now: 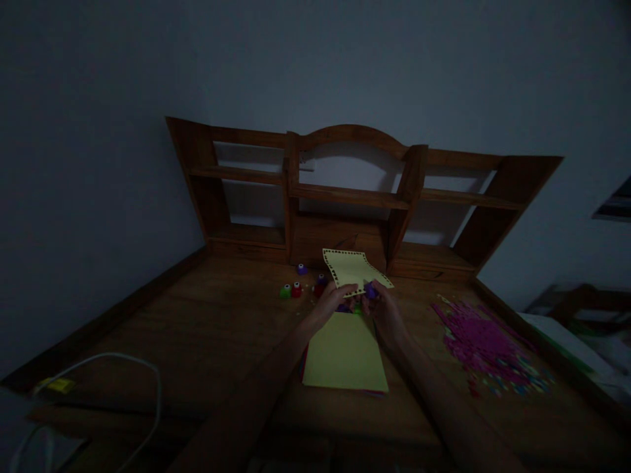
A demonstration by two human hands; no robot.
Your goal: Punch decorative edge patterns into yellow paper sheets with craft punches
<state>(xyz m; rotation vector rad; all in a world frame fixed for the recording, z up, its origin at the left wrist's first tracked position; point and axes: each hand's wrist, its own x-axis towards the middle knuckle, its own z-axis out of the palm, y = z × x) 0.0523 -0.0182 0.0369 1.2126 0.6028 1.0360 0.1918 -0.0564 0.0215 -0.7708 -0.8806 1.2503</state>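
Dim room, gray wall (345, 66) up top, wooden desk (221, 341) below. Yellow sheet (351, 268) with small holes along edges, a bit bent, held up mid-frame, just higher in frame than yellow paper stack (345, 351). Left hand (331, 303) pinches sheet's near edge, thumb on top. Right hand (389, 310) curls round purple punch (371, 290) at same edge. Probably best: hold sheet flat, push edge in straight, squeeze firmly, space holes evenly. Arms reach up from bottom of frame, hands close together.
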